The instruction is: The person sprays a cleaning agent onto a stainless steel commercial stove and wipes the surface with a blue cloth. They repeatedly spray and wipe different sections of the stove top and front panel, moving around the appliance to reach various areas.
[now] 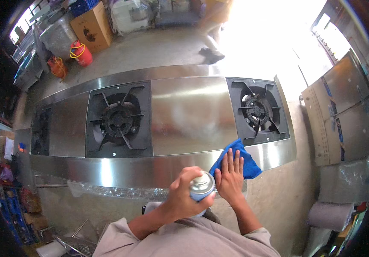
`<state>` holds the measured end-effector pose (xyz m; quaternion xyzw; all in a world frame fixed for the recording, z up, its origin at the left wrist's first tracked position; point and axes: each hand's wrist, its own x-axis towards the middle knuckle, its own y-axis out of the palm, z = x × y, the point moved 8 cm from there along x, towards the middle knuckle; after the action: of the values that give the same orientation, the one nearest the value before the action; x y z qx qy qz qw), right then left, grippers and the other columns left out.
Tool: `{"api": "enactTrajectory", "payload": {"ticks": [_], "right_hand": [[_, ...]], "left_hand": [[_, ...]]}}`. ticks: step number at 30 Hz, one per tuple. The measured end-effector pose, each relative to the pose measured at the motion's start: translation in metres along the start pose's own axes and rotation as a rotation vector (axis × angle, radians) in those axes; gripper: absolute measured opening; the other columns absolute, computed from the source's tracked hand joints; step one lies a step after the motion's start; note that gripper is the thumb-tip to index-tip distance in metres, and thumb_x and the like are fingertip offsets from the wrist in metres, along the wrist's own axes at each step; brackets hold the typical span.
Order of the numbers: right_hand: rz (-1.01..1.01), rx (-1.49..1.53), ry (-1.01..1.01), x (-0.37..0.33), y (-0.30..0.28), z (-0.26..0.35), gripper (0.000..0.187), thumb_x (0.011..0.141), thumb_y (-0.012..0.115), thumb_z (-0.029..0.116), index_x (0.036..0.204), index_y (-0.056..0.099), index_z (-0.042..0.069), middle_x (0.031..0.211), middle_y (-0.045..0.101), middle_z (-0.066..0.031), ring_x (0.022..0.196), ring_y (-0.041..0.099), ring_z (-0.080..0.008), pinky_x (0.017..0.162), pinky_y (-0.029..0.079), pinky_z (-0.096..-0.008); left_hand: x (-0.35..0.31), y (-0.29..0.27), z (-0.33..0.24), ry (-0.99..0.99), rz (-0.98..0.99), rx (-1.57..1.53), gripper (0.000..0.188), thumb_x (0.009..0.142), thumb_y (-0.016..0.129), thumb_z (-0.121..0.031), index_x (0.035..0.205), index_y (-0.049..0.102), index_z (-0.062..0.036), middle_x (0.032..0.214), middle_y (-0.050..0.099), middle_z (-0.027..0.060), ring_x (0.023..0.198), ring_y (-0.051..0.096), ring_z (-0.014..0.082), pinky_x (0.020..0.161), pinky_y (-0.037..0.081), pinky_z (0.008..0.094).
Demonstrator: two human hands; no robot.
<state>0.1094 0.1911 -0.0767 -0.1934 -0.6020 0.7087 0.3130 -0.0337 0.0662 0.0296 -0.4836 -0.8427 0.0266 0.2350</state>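
Blue cloth [251,165] is lying on S/S stove front rim [163,170], R hand [231,176] pressing it flat, fingers laid straight. L hand [186,188] is clamping spray can [202,188], fingertip at nozzle; blk burner [257,112] is sitting just beyond cloth.

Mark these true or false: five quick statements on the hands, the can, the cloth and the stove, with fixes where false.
1. The left hand grips a spray can. True.
2. The right hand lies on a red cloth. False: the cloth under it is blue.
3. A plain steel panel lies between two black burner units. True.
4. A pot sits on the right burner. False: nothing stands on it, and its black supports show.
5. The red cylinder with a yellow hose stands on the stove. False: it stands on the floor beyond it.
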Motion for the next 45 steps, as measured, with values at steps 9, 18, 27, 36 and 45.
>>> {"api": "enactTrajectory", "payload": {"ticks": [9,18,27,36,45], "right_hand": [[-0.112,-0.043,-0.165,0.170,0.014,0.023,0.066,0.105,0.045,0.040,0.152,0.041,-0.006,0.164,0.033,-0.0259,0.153,0.022,-0.0487,0.126,0.015,-0.0573],[-0.190,-0.078,-0.007,0.336,0.031,-0.019,0.070,0.107,0.037,0.046,0.156,0.035,-0.004,0.167,0.028,-0.0242,0.156,0.019,-0.0445,0.127,0.014,-0.0533],[0.036,-0.016,-0.068,0.106,0.019,0.031,0.071,0.106,0.044,0.041,0.156,0.034,-0.008,0.167,0.024,-0.0278,0.156,0.014,-0.0479,0.127,0.009,-0.0573],[-0.152,-0.111,0.211,0.406,0.031,-0.030,0.074,0.106,0.033,0.056,0.160,0.034,0.006,0.166,0.027,-0.0271,0.154,0.019,-0.0508,0.125,0.012,-0.0618],[-0.014,-0.099,0.039,0.126,0.020,0.028,0.087,0.099,0.052,0.053,0.159,0.028,-0.006,0.157,0.024,-0.0438,0.149,0.017,-0.0613,0.122,0.006,-0.0696]], "left_hand": [[-0.046,-0.106,0.040,-0.047,-0.104,-0.003,0.075,0.074,0.079,-0.008,0.134,0.035,-0.0141,0.116,0.060,0.0233,0.090,0.071,0.0279,0.077,0.061,0.0390],[-0.048,-0.117,0.039,0.011,-0.141,-0.053,0.076,0.072,0.084,-0.012,0.132,0.037,-0.0123,0.112,0.063,0.0253,0.085,0.071,0.0265,0.073,0.061,0.0383],[-0.038,-0.112,0.042,0.048,-0.026,-0.083,0.077,0.071,0.085,-0.017,0.131,0.036,-0.0135,0.108,0.064,0.0257,0.083,0.073,0.0290,0.071,0.062,0.0378],[-0.052,-0.125,0.041,0.009,-0.138,-0.102,0.078,0.072,0.084,-0.013,0.130,0.033,-0.0122,0.118,0.057,0.0295,0.082,0.072,0.0265,0.069,0.062,0.0361],[-0.045,-0.109,0.048,0.009,-0.063,-0.147,0.074,0.072,0.085,-0.014,0.128,0.037,-0.0113,0.110,0.062,0.0286,0.083,0.073,0.0285,0.071,0.062,0.0374]]}}
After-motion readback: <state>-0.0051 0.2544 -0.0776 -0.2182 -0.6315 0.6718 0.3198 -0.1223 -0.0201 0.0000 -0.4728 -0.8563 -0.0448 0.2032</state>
